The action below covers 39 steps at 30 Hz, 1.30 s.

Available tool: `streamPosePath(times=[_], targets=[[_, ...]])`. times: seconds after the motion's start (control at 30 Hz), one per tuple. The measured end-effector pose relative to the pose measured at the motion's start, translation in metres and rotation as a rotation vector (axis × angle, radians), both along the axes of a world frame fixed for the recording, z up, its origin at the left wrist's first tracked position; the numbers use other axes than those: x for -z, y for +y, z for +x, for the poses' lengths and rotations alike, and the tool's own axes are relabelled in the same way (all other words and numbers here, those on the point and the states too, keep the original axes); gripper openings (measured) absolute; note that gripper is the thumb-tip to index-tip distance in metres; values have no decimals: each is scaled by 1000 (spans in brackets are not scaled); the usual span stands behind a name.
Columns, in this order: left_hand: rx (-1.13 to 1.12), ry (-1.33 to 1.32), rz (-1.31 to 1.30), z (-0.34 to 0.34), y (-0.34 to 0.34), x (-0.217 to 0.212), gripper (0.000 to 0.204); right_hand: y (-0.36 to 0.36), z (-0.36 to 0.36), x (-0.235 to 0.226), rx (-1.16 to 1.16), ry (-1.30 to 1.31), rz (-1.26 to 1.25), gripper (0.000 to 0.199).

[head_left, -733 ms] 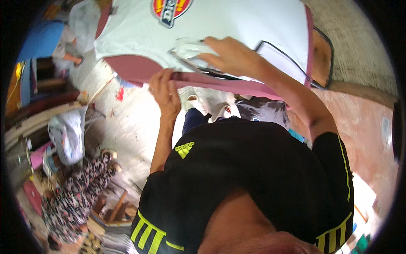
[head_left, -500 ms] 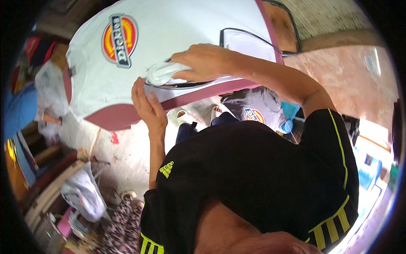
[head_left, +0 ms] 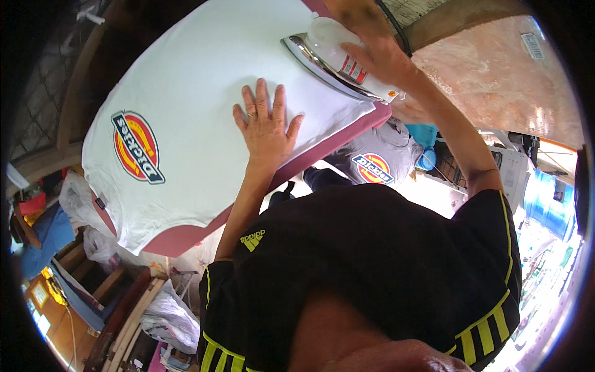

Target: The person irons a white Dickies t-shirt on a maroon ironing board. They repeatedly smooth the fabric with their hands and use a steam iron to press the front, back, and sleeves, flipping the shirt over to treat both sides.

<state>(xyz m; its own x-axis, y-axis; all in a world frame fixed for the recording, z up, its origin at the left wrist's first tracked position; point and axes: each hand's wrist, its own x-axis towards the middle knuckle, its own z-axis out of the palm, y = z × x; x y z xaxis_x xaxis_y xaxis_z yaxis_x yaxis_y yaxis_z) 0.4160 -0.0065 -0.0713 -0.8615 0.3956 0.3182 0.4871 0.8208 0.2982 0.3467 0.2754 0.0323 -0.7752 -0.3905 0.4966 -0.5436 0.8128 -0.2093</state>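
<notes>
A white T-shirt with a round red, yellow and blue emblem lies spread over a dusty-pink ironing board. My left hand rests flat on the shirt, fingers spread, a ring on one finger. My right hand grips the handle of a clothes iron with a shiny metal soleplate. The iron sits on the shirt near the board's right end, just beyond my left hand's fingertips.
A grey T-shirt with a similar emblem lies below the board's right end. A blue water jug stands at the right. White plastic bags and wooden furniture crowd the lower left. A person in blue is at far left.
My left hand has moved from the board's near edge up onto the shirt and now lies flat. The iron has shifted toward the board's right end. My head has turned.
</notes>
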Motion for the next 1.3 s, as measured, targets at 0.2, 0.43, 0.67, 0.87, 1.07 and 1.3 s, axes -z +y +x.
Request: streamPosePath(times=[0.2,0.43,0.67,0.87,1.07,1.3], targets=[[134,219,40,-88,24,-10,47,86,-34,-12,292,-381,-141,45],[291,355,-146,-246,39,-18,41,82,-79,-8,400,-467,-355,46],[527,214,-227,-325,58,-44,39,124,-118,72,378,301,572,43],[608,20,-228,-339,72,-75,24,60,-57,18,501,207,50,58],[600,-7,-154,-344,55,-60,17,-20,67,45,426,-325,-213,51],[338,475,332,-371,102,38,11,-19,106,89,604,-336,-209,47]])
